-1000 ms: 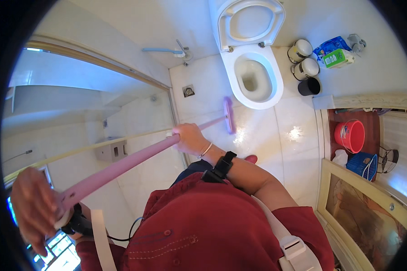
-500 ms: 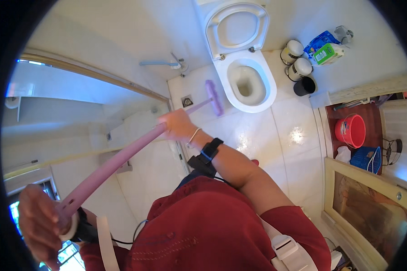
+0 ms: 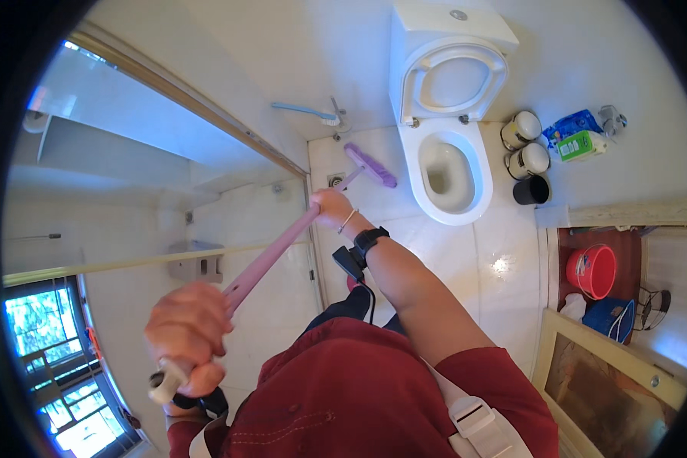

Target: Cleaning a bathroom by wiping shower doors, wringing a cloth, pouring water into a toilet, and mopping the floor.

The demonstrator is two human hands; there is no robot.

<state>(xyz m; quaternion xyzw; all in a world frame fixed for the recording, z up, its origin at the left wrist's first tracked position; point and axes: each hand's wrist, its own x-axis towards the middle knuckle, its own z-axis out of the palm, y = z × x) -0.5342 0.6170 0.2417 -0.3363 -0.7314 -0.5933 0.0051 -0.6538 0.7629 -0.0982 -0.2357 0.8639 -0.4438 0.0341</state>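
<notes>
A broom with a long pink handle (image 3: 273, 261) slants across the view from lower left to the tiled floor. My left hand (image 3: 188, 328) is wrapped round the handle near its top, and the pale end of the handle sticks out below the fist. Farther down, my right hand (image 3: 333, 208) is closed round the same handle. The purple broom head (image 3: 371, 166) rests on the floor left of the white toilet (image 3: 487, 172), apart from its base. Just left of the broom head, a floor drain (image 3: 336, 181) shows partly beside the handle.
A blue brush (image 3: 304, 109) hangs on the wall behind. Right of the toilet stand two white tubs (image 3: 527, 162), a black bin (image 3: 531, 190) and a green-and-white pack (image 3: 580, 145). A red bucket (image 3: 591, 272) sits in the right doorway; a glass partition with a frame (image 3: 198, 114) runs along the left.
My left hand has moved right and is now closed round the handle's upper part. The broom head has turned and slants more. The view has shifted, so the toilet appears lower and farther right.
</notes>
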